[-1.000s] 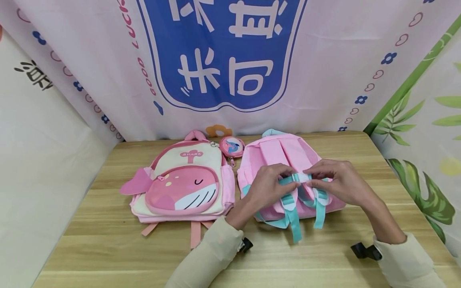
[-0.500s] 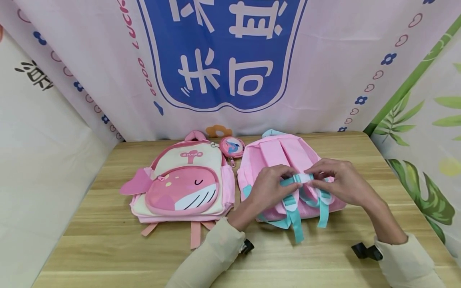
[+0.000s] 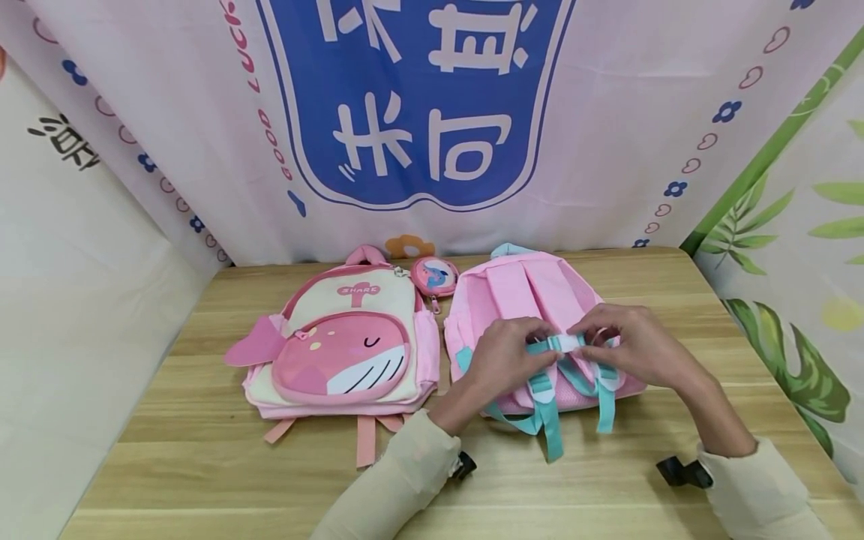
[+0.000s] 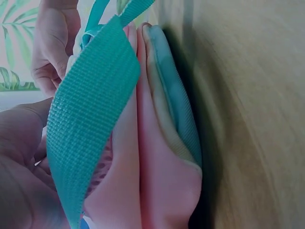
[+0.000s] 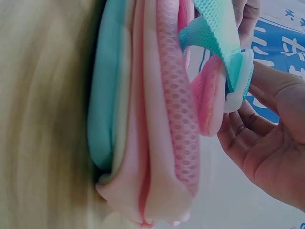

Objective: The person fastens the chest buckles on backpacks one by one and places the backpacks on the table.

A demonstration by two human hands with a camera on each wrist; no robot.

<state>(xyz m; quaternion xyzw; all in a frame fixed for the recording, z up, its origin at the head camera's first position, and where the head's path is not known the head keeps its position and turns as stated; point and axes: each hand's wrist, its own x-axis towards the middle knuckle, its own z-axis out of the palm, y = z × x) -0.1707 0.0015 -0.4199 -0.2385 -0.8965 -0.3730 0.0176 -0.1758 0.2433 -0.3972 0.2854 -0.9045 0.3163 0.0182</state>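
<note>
A pink backpack (image 3: 514, 289) lies on the table with its shoulder straps facing up and teal webbing (image 3: 548, 427) hanging from their lower ends. Across the straps, a white buckle (image 3: 568, 343) joins teal strap pieces. My left hand (image 3: 505, 354) pinches the buckle's left side between thumb and fingers. On the other side, the right hand (image 3: 631, 343) pinches its right end. Teal webbing (image 4: 90, 105) covers part of the left hand (image 4: 21, 157) in the left wrist view. In the right wrist view, a white plastic strap adjuster (image 5: 233, 102) shows near the right hand (image 5: 281, 143).
To the left lies a cream and pink whale backpack (image 3: 344, 352), its peach straps (image 3: 366, 441) toward the front. A round pink coin purse (image 3: 435, 276) sits between both bags. Behind the wooden table (image 3: 202, 465) hangs a printed cloth (image 3: 607, 150).
Both hands and the buckle have dipped slightly toward the backpack, and the hanging webbing has shifted a little. The grip on each side stays the same.
</note>
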